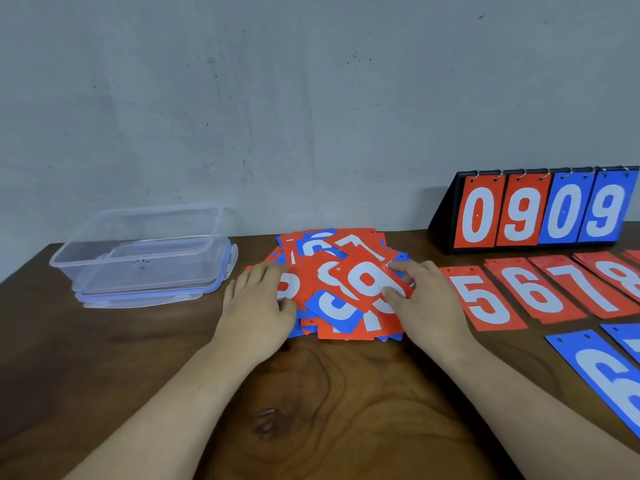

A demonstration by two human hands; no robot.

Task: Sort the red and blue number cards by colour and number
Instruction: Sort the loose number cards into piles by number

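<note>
Nearest, bare brown table (329, 410), with two forearms reaching in from the lower edge. At the near right, a blue 6 card (602, 372) lying flat, running out of view at the right edge.

Left hand (258, 303): palm down, fingers relaxed and loosely spread, resting on the left side of the card pile (332, 313). Gripping nothing, only touching the top cards there.

Right hand (429, 299): at the pile's right side, pinching the red 9 card (367, 280), thumb on its face, forefinger at its far edge. Card tilted, lying on top of the heap of mixed red and blue cards in the middle of the table.

Just right of that hand, a row laid face up, running right and away: red 5 card (485, 299), red 6 card (535, 289), red 7 card (585, 282), red 8 card (620, 275), each overlapping or close beside the next.

Farther left, well apart from the pile, a clear plastic container (145, 258) sitting on its lid (138, 299).

Far right, against the grey wall (311, 98), a black flip scoreboard (440, 223) showing red 0 and 9, then blue 0 and 9.
</note>
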